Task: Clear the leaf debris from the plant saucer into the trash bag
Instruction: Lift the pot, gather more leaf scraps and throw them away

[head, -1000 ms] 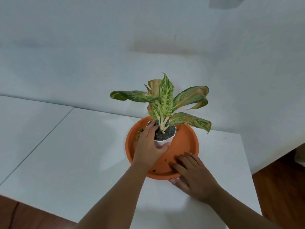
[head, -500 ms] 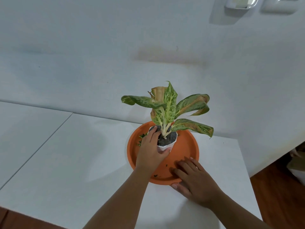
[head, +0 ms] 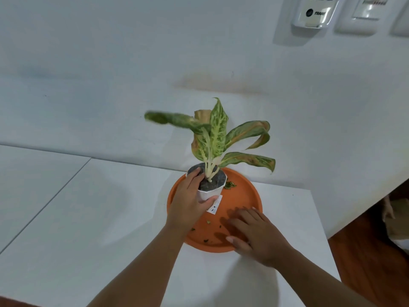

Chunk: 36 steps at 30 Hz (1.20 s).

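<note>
change: pot [head: 210,189] now lifted + tilted off saucer [head: 245,196]; 0.5 s ago it sat flat in the middle. Far-left leaf is motion-blurred.
left hand [head: 190,202]: grip wrapped round pot wall, thumb on near side under the rim, fingers over the far-left rim. White tag [head: 215,204] hangs below pot.
right hand [head: 259,233]: same spot as before, flat on near-right rim of saucer, fingers spread over the floor, pinching nothing; looks like it steadies the dish.
debris [head: 230,185]: green clump now exposed just right of pot; small dark bits [head: 208,222] near the front, between the hands.
meaning: prob. pot is being cleared away so saucer can be tipped or swept; no debris removed yet.
bag: not in view; brown-ish thing at far right edge by floor, can't tell what.
worktop [head: 99,218]: white, smooth, seam running on left; saucer sits near its right end.
room: white wall [head: 110,63] behind, wall units [head: 314,12] top right, wood floor [head: 365,273] at right.
</note>
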Tool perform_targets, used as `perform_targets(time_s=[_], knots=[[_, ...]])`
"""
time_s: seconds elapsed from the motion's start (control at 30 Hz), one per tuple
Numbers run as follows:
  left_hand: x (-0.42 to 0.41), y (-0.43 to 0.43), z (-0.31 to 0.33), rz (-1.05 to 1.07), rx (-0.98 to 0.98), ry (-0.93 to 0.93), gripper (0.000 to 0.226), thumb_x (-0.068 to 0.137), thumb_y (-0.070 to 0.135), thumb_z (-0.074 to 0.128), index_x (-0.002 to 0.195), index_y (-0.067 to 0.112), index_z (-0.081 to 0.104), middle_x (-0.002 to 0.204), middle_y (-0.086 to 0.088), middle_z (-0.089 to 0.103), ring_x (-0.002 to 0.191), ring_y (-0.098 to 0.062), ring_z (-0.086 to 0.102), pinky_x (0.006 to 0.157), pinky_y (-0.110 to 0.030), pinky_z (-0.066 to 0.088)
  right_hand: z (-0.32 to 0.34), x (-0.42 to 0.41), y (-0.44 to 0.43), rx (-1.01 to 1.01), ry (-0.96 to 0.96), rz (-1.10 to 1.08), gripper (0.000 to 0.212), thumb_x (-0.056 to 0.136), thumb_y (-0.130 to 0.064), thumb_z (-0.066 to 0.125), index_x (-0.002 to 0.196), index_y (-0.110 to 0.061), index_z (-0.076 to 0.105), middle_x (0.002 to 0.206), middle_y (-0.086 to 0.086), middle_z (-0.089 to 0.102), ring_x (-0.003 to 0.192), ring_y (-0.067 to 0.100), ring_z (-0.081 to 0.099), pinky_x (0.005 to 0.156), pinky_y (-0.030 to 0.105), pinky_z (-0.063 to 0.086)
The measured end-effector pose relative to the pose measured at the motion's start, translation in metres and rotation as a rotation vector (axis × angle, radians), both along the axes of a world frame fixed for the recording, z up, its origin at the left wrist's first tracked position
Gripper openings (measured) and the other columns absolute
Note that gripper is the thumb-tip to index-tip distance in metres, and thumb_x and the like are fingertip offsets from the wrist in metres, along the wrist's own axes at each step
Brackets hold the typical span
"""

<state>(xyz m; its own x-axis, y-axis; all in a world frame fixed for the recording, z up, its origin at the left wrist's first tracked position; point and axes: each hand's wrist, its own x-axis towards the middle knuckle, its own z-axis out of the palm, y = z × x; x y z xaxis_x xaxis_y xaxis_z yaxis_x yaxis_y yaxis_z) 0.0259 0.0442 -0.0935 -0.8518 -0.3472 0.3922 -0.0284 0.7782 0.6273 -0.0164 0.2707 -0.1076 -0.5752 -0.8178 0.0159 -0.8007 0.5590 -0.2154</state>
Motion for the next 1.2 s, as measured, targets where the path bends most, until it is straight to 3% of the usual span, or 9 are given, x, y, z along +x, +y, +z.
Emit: perform_targets(time_s=[0.23,0.57,0.73,0.83,1.07,1.2], knots=[[0.019,-0.029,0.028,0.050,0.040,0.028,0.077,0.072,0.045,0.079,0.139,0.024,0.046,0.146,0.010,0.045,0.131,-0.008,0.044,0.110,-0.036,0.041,0.000,-0.038,-0.027,-0.047,-0.012,-0.035,0.055,0.089,-0.065,0.028,0.133,-0.035,0.041,0.140,-0.010,0.042,0.134,0.012,0.035,0.116,0.035,0.025],[0.041,-0.049,0.045,0.142,-0.090,0.057,0.076,0.069,0.035,0.084,0.135,0.016,0.052,0.145,0.003,0.049,0.132,-0.011,0.047,0.107,-0.026,0.041,-0.003,-0.095,-0.079,0.009,-0.064,0.049,0.055,0.095,-0.050,0.033,0.147,-0.033,0.028,0.157,-0.004,0.025,0.146,0.018,0.018,0.119,0.037,0.013],[0.033,-0.043,0.042,0.201,-0.074,0.103,0.075,0.067,0.037,0.085,0.131,0.013,0.055,0.142,0.001,0.052,0.129,-0.011,0.050,0.105,-0.026,0.044,-0.011,-0.114,-0.098,0.076,-0.017,0.165,0.057,0.097,-0.053,0.026,0.150,-0.035,0.018,0.161,-0.004,0.013,0.149,0.017,0.007,0.119,0.035,0.004],[0.028,-0.043,0.037,0.212,-0.059,0.101,0.075,0.067,0.038,0.085,0.131,0.012,0.055,0.142,0.000,0.052,0.129,-0.011,0.050,0.105,-0.031,0.047,-0.014,-0.110,-0.097,0.121,-0.046,0.226,0.058,0.097,-0.055,0.022,0.150,-0.034,0.014,0.161,-0.005,0.012,0.149,0.015,0.005,0.121,0.039,0.006],[0.016,-0.046,0.028,0.185,-0.040,0.071,0.072,0.069,0.035,0.085,0.131,0.012,0.056,0.141,0.001,0.052,0.130,-0.011,0.050,0.105,-0.034,0.046,-0.010,-0.080,-0.081,0.020,-0.075,0.467,0.052,0.097,-0.051,0.031,0.144,-0.030,0.036,0.153,-0.005,0.032,0.144,0.015,0.023,0.120,0.036,0.013],[0.016,-0.045,0.027,0.199,-0.040,0.073,0.072,0.070,0.034,0.084,0.131,0.010,0.056,0.141,-0.001,0.052,0.130,-0.011,0.049,0.107,-0.030,0.044,-0.006,-0.106,-0.099,0.009,-0.052,0.246,0.056,0.097,-0.054,0.028,0.148,-0.031,0.027,0.159,-0.003,0.020,0.148,0.017,0.011,0.117,0.033,0.001]])
